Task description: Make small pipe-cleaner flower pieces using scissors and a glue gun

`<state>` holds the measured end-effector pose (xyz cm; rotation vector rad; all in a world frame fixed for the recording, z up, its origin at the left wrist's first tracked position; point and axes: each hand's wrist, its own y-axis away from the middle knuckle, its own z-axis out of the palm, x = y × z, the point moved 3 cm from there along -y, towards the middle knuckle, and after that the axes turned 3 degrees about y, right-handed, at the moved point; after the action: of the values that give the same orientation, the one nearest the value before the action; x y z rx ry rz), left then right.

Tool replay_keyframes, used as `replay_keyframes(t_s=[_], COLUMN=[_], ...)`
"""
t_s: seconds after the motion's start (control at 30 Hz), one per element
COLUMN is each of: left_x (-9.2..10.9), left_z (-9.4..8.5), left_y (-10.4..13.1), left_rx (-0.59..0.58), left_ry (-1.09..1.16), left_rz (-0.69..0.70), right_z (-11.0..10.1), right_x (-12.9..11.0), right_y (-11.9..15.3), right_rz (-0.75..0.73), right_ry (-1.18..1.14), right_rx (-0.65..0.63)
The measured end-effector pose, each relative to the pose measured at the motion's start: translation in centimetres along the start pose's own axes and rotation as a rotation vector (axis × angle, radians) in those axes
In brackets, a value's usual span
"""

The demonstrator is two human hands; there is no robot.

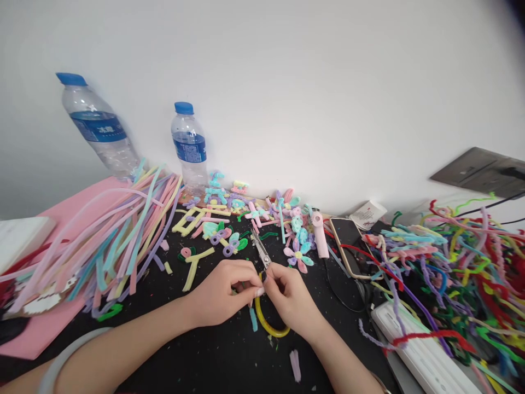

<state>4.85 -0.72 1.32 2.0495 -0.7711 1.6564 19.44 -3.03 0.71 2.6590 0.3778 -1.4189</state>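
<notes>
Nearest the camera, a smooth pale grey bangle (68, 358) circles the left forearm (151, 334). Further out, the left hand (227, 293) and right hand (291, 298) meet, each grip closed in a fingertip pinch; anything between is too small to make out. Silver-bladed scissors with yellow handles (264, 258) lie at the right grip, blades pointing toward the wall (287, 98), one loop showing between the hands. Their middle is covered, so I cannot tell whether that hand holds them. One short pale blue fuzzy strip (254, 320) sits just below the left fingertips. Beyond the blades, pastel fuzzy-stem flowers (298, 255) crowd the black desk (213, 355); a pale yellow Y-shaped fuzzy piece (194, 268) lies near the left hand.
</notes>
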Motion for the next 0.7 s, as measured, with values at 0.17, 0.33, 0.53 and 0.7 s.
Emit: replay_keyframes(t_s=[0.17,0.33,0.53,0.7], left_x=[-0.7,-1.3,-1.4,-1.7], left_z=[-0.2,0.0,0.4,0.5], left_y=[-0.2,-0.3,0.0,0.1], left_rx=[-0.081,-0.143,-0.175,-0.189], left_ry=[0.303,0.555,0.691,0.706], left_rz=[-0.130,-0.252,-0.342,-0.382], right_z=[-0.9,-1.1,-0.8,-0.7], right_x=[-0.2,-0.9,-1.1,-1.3], right_y=[0.3,0.7,0.7,0.8], right_rz=[-0.150,-0.338,-0.405,-0.474], right_ry=[0.006,0.156,0.285,0.334], right_rx=[0.104,0.017,0.023,0.014])
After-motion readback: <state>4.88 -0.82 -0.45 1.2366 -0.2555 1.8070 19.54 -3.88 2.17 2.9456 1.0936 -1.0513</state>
